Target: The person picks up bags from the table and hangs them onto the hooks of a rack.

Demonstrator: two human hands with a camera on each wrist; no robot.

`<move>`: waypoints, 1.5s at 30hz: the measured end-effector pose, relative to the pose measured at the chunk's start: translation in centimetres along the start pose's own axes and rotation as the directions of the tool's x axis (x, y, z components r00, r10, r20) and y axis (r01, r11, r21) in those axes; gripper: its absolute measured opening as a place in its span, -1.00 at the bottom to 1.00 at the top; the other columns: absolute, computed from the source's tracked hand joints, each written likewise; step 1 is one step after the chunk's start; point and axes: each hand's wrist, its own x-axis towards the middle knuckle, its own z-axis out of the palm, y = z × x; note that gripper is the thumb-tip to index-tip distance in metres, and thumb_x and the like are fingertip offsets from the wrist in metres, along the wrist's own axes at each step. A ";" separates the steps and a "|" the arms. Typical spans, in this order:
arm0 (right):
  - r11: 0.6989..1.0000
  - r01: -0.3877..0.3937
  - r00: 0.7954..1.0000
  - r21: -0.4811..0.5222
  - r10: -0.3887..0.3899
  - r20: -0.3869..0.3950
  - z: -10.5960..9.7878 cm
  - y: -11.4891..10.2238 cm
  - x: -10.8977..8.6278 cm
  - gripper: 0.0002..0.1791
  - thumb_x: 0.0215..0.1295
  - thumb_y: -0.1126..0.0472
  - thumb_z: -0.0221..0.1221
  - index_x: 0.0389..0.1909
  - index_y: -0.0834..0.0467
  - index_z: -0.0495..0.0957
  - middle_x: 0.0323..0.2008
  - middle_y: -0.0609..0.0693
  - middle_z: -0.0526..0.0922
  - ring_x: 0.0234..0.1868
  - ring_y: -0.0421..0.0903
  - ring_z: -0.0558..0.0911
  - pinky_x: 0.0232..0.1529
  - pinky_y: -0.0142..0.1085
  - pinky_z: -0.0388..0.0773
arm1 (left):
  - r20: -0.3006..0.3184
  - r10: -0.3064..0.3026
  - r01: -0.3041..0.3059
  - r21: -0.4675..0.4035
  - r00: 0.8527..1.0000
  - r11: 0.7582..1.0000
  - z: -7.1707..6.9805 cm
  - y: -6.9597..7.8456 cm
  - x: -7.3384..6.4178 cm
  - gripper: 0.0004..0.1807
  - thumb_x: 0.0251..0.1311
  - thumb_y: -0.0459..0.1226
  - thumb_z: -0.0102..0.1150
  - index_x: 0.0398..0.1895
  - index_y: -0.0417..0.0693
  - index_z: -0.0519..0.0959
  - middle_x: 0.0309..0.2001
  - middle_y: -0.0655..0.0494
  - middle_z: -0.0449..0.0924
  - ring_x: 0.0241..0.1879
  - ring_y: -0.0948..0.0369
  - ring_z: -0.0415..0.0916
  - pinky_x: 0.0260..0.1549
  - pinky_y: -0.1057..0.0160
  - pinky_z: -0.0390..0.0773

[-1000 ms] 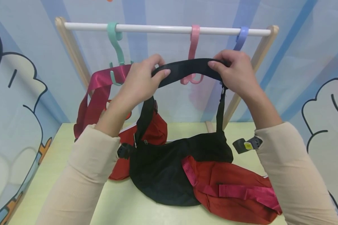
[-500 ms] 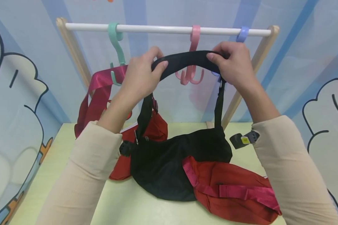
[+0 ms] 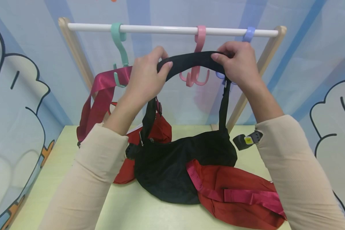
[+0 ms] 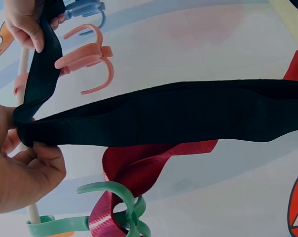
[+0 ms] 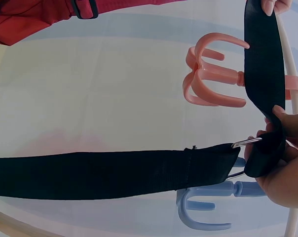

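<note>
Between my two hands, a black strap (image 3: 189, 62) arches up from a black bag (image 3: 178, 169). My left hand (image 3: 145, 75) pinches its left part, thumb toward me. Farther right, my right hand (image 3: 238, 64) pinches the strap near a metal ring (image 5: 246, 142). Behind the strap hangs a pink hook (image 3: 200, 43); its prongs show below the strap, and in the left wrist view the pink prongs (image 4: 82, 57) stand beside the band. The black bag hangs below, its lower right covered by a red bag (image 3: 233, 191).
A white rod (image 3: 166, 29) on wooden posts carries the hooks. On the green hook (image 3: 119, 44) hangs a crimson strap (image 3: 103, 83), with another red bag (image 3: 162, 129) below, partly behind the black bag. The blue hook (image 3: 249, 34) is largely hidden behind my right hand.
Both hands have risen with the black strap, mostly in the first half second, lifting the black bag slightly. More of the pink prongs shows beneath the strap. The right red bag stays put.
</note>
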 end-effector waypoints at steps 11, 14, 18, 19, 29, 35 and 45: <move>0.999 -0.013 1.000 -0.030 0.013 -0.010 0.3 0.3 0.5 -0.65 0.26 0.04 0.09 -0.11 0.21 0.59 -0.19 0.10 0.61 -0.26 -0.12 0.49 -0.23 -0.33 0.39 | 0.001 -0.006 0.006 0.006 1.000 1.000 0.3 -0.2 -0.1 -0.75 0.30 -0.17 -0.05 -0.07 -0.11 0.40 -0.49 -0.01 0.46 -0.52 0.12 0.39 -0.45 0.27 0.38; 0.999 -0.011 1.000 -0.041 0.011 0.000 0.3 0.3 0.5 -0.64 0.28 0.04 0.07 -0.09 0.21 0.58 -0.17 0.10 0.60 -0.24 -0.11 0.49 -0.19 -0.30 0.41 | -0.002 -0.009 0.009 0.009 1.000 1.000 0.4 -0.2 -0.1 -0.75 0.30 -0.16 -0.05 -0.07 -0.10 0.39 -0.45 0.00 0.50 -0.52 0.13 0.41 -0.46 0.28 0.40; 0.999 0.006 1.000 -0.047 -0.005 0.019 0.2 0.4 0.5 -0.66 0.32 0.07 0.02 -0.07 0.21 0.55 -0.15 0.10 0.59 -0.22 -0.10 0.51 -0.15 -0.28 0.43 | -0.013 -0.001 0.001 0.000 1.000 1.000 0.5 -0.2 -0.2 -0.76 0.29 -0.18 -0.04 -0.08 -0.12 0.39 -0.38 -0.03 0.55 -0.48 0.11 0.45 -0.42 0.25 0.43; 0.999 0.010 1.000 -0.047 -0.008 0.024 0.2 0.4 0.5 -0.67 0.33 0.08 0.01 -0.07 0.21 0.55 -0.15 0.10 0.59 -0.21 -0.10 0.52 -0.14 -0.28 0.44 | -0.017 0.003 -0.003 -0.004 1.000 1.000 0.5 -0.2 -0.2 -0.76 0.29 -0.18 -0.04 -0.09 -0.13 0.40 -0.37 -0.04 0.56 -0.47 0.11 0.45 -0.41 0.24 0.43; 0.999 0.012 1.000 -0.040 -0.012 0.002 0.0 0.5 0.4 -0.67 0.34 0.09 -0.01 -0.05 0.21 0.55 -0.15 0.11 0.57 -0.24 -0.09 0.50 -0.15 -0.27 0.44 | -0.027 0.020 -0.020 -0.015 0.999 1.000 0.7 0.0 -0.3 -0.78 0.29 -0.18 -0.03 -0.12 -0.14 0.40 -0.37 -0.03 0.55 -0.45 0.12 0.45 -0.38 0.25 0.43; 0.999 -0.007 1.000 -0.038 0.006 -0.027 0.1 0.5 0.5 -0.66 0.33 0.09 0.00 -0.03 0.20 0.55 -0.14 0.10 0.56 -0.24 -0.10 0.50 -0.12 -0.28 0.45 | -0.020 0.017 -0.017 -0.026 1.000 1.000 1.0 0.2 -0.4 -0.78 0.28 -0.18 -0.02 -0.13 -0.14 0.39 -0.30 -0.02 0.58 -0.39 0.13 0.49 -0.33 0.25 0.47; 0.999 -0.022 0.999 -0.042 0.021 -0.044 0.2 0.6 0.4 -0.65 0.32 0.07 0.01 -0.02 0.19 0.55 -0.14 0.10 0.56 -0.24 -0.09 0.50 -0.08 -0.26 0.47 | -0.029 0.015 -0.015 -0.021 0.999 1.000 1.3 0.1 -0.3 -0.77 0.28 -0.18 -0.01 -0.13 -0.14 0.40 -0.29 -0.01 0.58 -0.39 0.14 0.50 -0.35 0.27 0.48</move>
